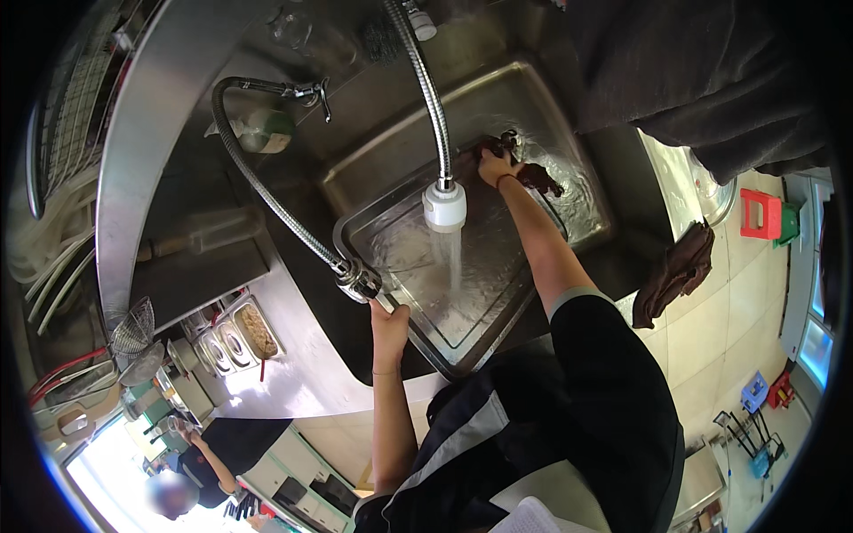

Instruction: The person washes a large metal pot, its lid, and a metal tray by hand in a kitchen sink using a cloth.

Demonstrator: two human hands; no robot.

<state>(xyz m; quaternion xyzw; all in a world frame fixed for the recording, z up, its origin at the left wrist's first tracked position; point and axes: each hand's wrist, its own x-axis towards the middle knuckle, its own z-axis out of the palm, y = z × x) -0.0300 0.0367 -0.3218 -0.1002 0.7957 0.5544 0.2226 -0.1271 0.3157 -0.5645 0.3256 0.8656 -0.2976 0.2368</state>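
Observation:
A rectangular metal tray [466, 336] leans at a slant in the stainless-steel sink [600, 230], with water spread over its face. My left hand [390, 330] grips the tray's near left rim, thumb on top. Just above that hand is the chrome spray head [358, 281] of a flexible hose. With my right hand [496, 166] I hold a wet dark-red cloth [541, 180] against the tray's far right part. Water pours onto the tray from a white tap nozzle [444, 206] on a metal hose [430, 86].
A steel-wool scrubber [383, 40] and a green-and-clear bottle [266, 131] stand behind the sink. Lidded food pans [233, 340] are set into the left counter. A brown cloth [676, 273] hangs at the right edge. Another person [206, 466] works at lower left.

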